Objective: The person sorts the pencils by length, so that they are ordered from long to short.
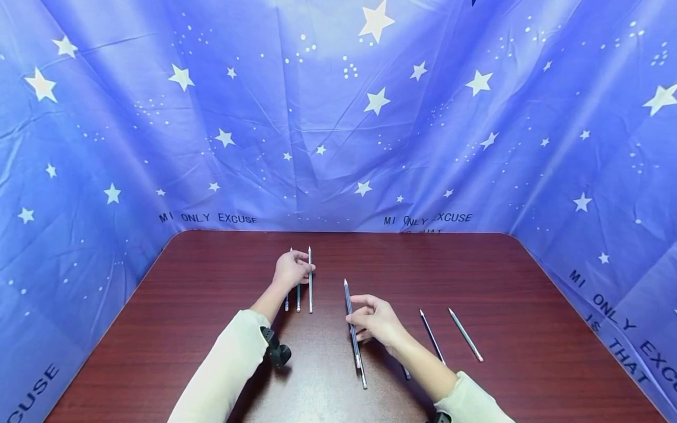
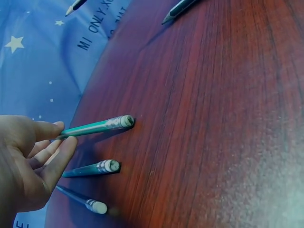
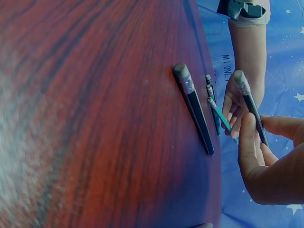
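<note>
Near the far edge of the table, my left hand (image 1: 291, 270) pinches a green pencil (image 2: 90, 128) between thumb and fingers, its eraser end toward me. Beside it, two more pencils lie roughly parallel: a teal one (image 2: 90, 169) and a dark one (image 2: 76, 195), both partly hidden by the hand. Around the middle of the table, my right hand (image 1: 378, 322) pinches a dark pencil (image 3: 251, 104), tip pointing away. The right wrist view shows this pencil raised off the surface. Another dark pencil (image 3: 194, 104) lies on the table, mostly behind the held one in the head view.
To the right on the brown wooden table (image 1: 211, 288) lie a dark pencil (image 1: 431, 332) and a greenish pencil (image 1: 465, 333). A pencil end (image 1: 406, 372) shows beside my right forearm. A blue star-patterned curtain (image 1: 338, 117) surrounds the table's back and sides.
</note>
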Action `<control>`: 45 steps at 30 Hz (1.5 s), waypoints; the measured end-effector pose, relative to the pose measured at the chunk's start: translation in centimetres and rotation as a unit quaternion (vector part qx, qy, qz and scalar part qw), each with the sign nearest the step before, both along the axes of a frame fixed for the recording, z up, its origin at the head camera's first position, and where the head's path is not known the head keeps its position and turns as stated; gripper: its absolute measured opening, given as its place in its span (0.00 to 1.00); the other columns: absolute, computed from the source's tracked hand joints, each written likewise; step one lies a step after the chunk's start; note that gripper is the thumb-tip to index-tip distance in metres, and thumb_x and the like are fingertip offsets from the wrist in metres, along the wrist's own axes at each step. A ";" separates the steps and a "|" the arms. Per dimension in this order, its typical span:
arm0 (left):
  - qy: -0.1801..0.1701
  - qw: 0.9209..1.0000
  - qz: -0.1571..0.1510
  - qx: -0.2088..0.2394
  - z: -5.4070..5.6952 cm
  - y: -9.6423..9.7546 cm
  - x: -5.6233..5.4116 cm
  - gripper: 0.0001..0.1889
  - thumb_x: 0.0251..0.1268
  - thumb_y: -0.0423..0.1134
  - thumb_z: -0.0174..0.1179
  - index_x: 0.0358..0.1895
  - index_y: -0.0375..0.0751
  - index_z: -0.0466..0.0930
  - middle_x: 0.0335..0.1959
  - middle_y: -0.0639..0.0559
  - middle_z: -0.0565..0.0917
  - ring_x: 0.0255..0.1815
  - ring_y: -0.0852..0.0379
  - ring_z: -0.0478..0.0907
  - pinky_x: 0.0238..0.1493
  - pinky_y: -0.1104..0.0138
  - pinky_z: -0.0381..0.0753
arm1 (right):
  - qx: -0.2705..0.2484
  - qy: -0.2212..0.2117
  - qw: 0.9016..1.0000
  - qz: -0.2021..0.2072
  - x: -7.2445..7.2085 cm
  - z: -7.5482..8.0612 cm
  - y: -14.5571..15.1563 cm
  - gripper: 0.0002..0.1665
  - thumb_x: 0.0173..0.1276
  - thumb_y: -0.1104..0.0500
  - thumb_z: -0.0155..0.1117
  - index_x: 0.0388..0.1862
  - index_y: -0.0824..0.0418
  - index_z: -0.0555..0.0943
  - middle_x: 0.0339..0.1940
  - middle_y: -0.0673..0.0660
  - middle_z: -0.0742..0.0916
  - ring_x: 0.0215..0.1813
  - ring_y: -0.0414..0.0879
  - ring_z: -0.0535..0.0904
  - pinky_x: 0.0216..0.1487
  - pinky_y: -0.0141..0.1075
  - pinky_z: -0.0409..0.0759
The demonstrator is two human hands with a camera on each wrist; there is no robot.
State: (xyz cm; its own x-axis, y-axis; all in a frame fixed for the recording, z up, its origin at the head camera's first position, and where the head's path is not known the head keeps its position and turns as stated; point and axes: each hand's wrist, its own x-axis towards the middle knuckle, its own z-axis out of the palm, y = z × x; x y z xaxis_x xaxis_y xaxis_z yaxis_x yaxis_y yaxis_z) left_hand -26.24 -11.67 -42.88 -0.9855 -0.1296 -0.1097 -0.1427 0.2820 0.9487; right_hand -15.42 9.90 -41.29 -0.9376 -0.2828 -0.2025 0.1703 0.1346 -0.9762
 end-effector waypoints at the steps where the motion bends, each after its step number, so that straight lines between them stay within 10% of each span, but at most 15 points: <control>1: -0.001 1.000 -0.001 -0.001 -0.1 0.1 -0.1 0.19 0.54 0.28 0.63 0.51 0.29 0.74 0.31 0.43 0.82 0.20 0.60 0.78 0.28 0.65 0.85 | 0.000 -0.001 1.000 0.000 0.0 0.0 0.0 0.32 0.58 0.67 0.64 0.62 0.71 0.68 0.26 0.50 0.82 0.24 0.39 0.78 0.24 0.30 0.81; 45: -0.015 0.989 -0.015 -0.149 -0.9 1.9 -0.9 0.14 0.54 0.31 0.66 0.45 0.30 0.81 0.34 0.40 0.85 0.20 0.59 0.82 0.23 0.71 0.82 | 0.009 -0.003 1.000 -0.010 -1.3 -0.5 0.2 0.31 0.57 0.67 0.64 0.60 0.71 0.69 0.25 0.51 0.81 0.22 0.38 0.76 0.26 0.31 0.82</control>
